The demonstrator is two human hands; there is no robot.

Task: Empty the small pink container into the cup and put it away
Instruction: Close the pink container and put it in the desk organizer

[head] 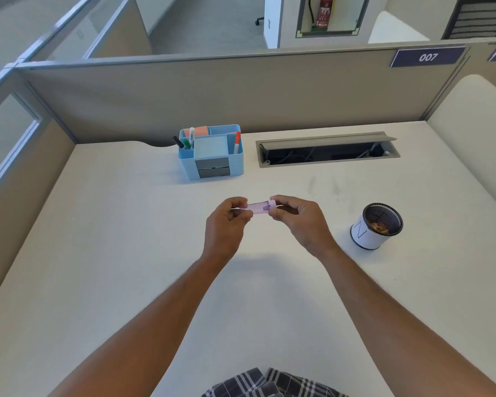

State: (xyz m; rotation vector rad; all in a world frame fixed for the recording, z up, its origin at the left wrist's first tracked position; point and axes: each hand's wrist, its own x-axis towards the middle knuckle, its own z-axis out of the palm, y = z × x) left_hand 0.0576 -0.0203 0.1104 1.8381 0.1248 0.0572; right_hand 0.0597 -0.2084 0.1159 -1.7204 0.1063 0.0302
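Note:
A small pink container (259,208) is held level above the middle of the white desk (112,239). My left hand (228,222) pinches its left end and my right hand (295,217) pinches its right end. The container looks slid partly open, with a pale pink tray showing between my fingers. Its contents are hidden. The cup (377,226) is a black mesh pot with a white paper band. It stands upright to the right of my right hand, with small brownish items at its bottom.
A light blue desk organiser (212,156) with markers, sticky notes and small grey drawers stands at the back of the desk. To its right is an open grey cable hatch (327,151). Beige partition walls enclose the desk at the back and both sides.

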